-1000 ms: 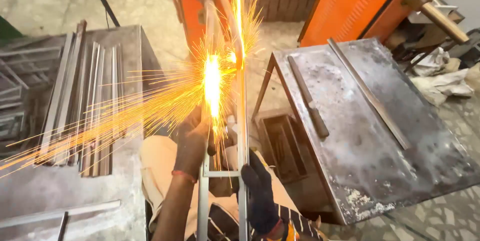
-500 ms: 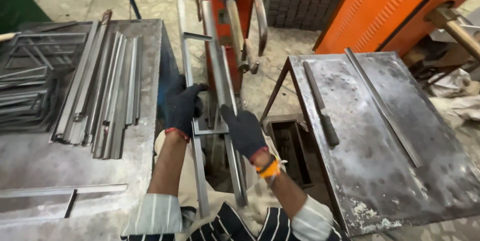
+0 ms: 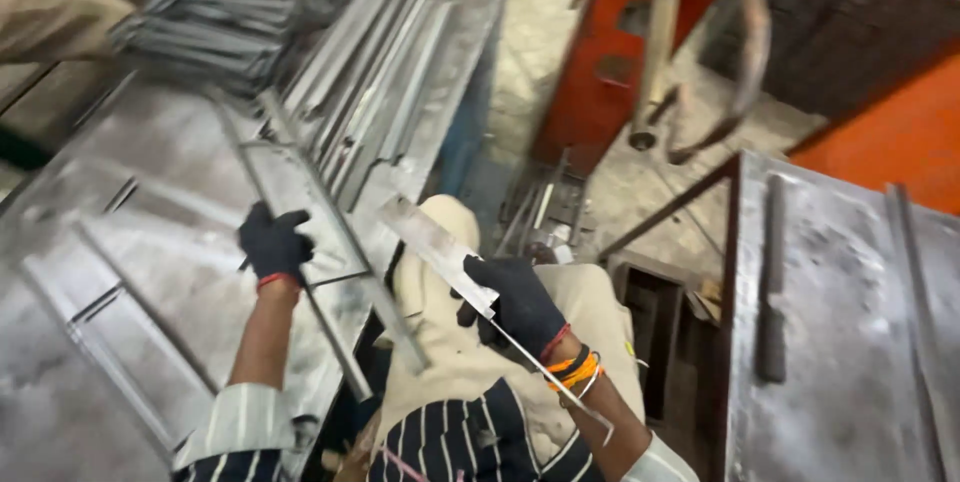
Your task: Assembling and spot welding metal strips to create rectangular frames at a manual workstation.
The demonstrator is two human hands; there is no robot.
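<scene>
Two gloved hands are seen at work over the metal. Far left, a steel worktable (image 3: 90, 272) is covered by flat welded frames, and a stack of bent rod frames (image 3: 200, 22) is piled at its far end, with loose steel bars (image 3: 375, 92) laid beside them. The left hand (image 3: 272, 244), in a dark glove, is closed tight around one rail of a ladder-like welded frame (image 3: 330, 242), which is held tilted above the table edge. Further right, over the lap, a flat steel strip (image 3: 440, 252) is gripped by the right hand (image 3: 520, 307), fingers curled fully round it, orange bangles at the wrist. Behind, an orange welding machine (image 3: 620, 42) with its hanging arm is seen. At the right, a second steel table (image 3: 850, 342) is shown, a dark bar (image 3: 772, 282) lying on it.
</scene>
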